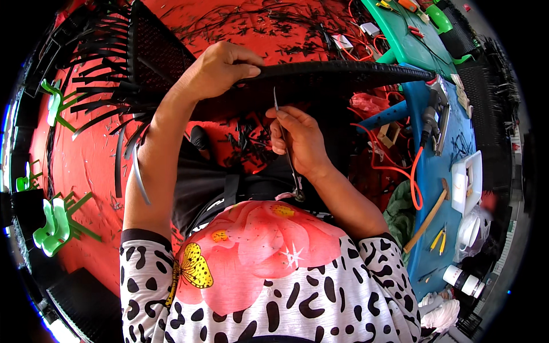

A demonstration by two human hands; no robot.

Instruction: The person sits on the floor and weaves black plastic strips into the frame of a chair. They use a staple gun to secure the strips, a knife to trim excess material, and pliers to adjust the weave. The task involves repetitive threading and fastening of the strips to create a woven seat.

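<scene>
A black woven panel [320,74] lies across in front of me, its thick edge running from the middle toward the far right. My left hand [220,68] is closed over the panel's edge, thumb pressed along it. Just below that edge, my right hand [297,137] grips a thin, dark, slightly curved piece [290,157]. Its pale narrow tip points up at the panel, and its lower end hangs near my lap; whether it is a tool or a strip, I cannot tell. Loose black strips [106,71] fan out from the woven work at the left.
A blue table [426,240] at right holds a metal air tool [437,114] with an orange hose [414,177], a wooden-handled hammer [426,220], yellow-handled pliers [438,241] and a white tray [466,183]. Green stools [54,226] stand left. Black scraps litter the red floor [86,200].
</scene>
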